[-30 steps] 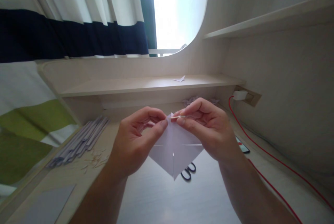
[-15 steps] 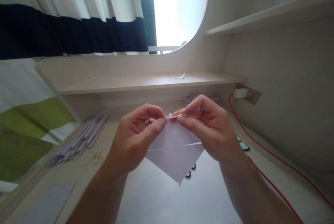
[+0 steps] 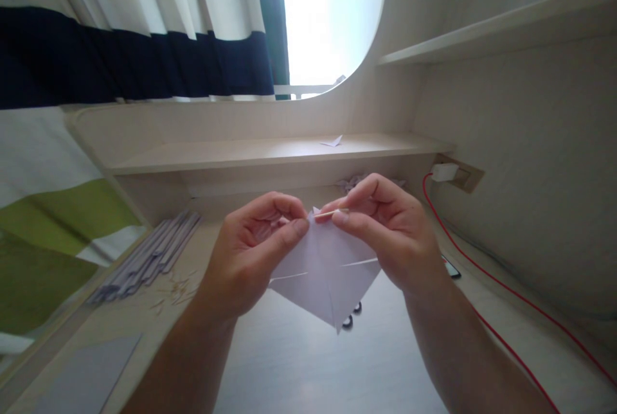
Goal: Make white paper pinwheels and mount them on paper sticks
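A folded sheet of white paper (image 3: 322,272) hangs point-down above the desk, creased down its middle, with slits at both sides. My left hand (image 3: 263,247) pinches its top edge between thumb and forefinger. Between the thumb and fingers of my right hand (image 3: 385,227) is a thin wooden toothpick (image 3: 332,212), lying almost level across the paper's top near a small raised corner. The left fingertips are close to the toothpick's left end. Whether the right hand's other fingers also touch the paper is hidden behind it.
Rolled paper strips (image 3: 149,253) lie at the left, beside scattered toothpicks (image 3: 178,288) and a flat sheet (image 3: 91,372). Scissor handles (image 3: 348,321) show below the paper. At right are a phone (image 3: 452,268) and red cable (image 3: 482,272). A folded paper piece (image 3: 332,142) sits on the shelf.
My right hand has shifted slightly right with the toothpick, more of which now shows past the thumb. The paper's lower point has swung a little up and to the right.
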The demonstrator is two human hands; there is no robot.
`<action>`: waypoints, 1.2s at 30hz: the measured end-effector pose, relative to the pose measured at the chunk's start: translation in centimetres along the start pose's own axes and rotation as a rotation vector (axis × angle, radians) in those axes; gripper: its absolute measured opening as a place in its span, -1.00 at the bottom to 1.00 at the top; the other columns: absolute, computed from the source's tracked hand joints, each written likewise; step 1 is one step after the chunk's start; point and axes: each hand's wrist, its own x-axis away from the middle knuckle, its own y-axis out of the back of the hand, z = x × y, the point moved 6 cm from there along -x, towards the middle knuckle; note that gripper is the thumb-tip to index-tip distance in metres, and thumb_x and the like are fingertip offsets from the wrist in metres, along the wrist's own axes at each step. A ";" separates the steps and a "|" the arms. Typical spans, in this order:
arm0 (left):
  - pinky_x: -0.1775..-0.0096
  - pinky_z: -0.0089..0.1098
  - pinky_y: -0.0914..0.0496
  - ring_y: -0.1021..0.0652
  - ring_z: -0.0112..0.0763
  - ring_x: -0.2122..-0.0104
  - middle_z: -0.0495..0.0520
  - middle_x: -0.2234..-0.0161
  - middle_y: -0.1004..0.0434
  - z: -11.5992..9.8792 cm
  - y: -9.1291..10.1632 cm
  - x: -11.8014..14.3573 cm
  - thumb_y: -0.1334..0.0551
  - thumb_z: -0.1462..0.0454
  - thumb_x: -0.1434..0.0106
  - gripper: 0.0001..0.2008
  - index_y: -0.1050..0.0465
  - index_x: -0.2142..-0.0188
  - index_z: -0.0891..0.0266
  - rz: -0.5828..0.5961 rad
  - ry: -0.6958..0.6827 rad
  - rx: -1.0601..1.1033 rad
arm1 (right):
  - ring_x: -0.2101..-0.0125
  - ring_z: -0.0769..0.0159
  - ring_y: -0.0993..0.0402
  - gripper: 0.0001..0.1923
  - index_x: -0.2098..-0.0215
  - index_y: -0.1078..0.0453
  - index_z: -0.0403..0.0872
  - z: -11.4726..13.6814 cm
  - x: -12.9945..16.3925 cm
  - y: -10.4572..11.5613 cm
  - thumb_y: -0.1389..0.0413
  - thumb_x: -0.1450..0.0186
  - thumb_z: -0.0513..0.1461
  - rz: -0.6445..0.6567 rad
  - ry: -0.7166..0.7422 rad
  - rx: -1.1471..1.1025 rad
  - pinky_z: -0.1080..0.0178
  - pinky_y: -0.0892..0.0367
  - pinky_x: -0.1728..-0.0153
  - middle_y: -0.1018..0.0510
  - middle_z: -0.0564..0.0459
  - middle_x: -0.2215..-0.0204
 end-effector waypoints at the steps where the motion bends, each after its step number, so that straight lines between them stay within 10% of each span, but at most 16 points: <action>1: 0.49 -0.52 -0.29 -0.43 -0.49 0.51 -0.01 0.44 -0.51 0.0 0.0 0.0 -0.44 0.22 -0.23 -0.87 -0.56 0.34 0.21 -0.006 0.006 0.009 | 0.29 0.22 -0.69 -0.82 0.33 -0.45 -0.03 0.0 -0.1 0.0 -0.38 -0.27 -0.23 0.000 -0.004 -0.018 0.25 -0.53 0.35 -0.74 0.01 0.25; 36: 0.59 -0.57 -0.25 -0.44 -0.55 0.60 -0.03 0.48 -0.53 0.0 -0.2 0.0 -0.44 0.21 -0.23 -0.88 -0.60 0.33 0.19 0.166 0.166 0.075 | 0.38 0.33 -0.64 -0.91 0.24 -0.59 -0.09 -1.6 -0.7 0.5 -0.37 -0.31 -0.25 0.248 -0.093 0.003 0.32 -0.48 0.38 -0.74 0.00 0.32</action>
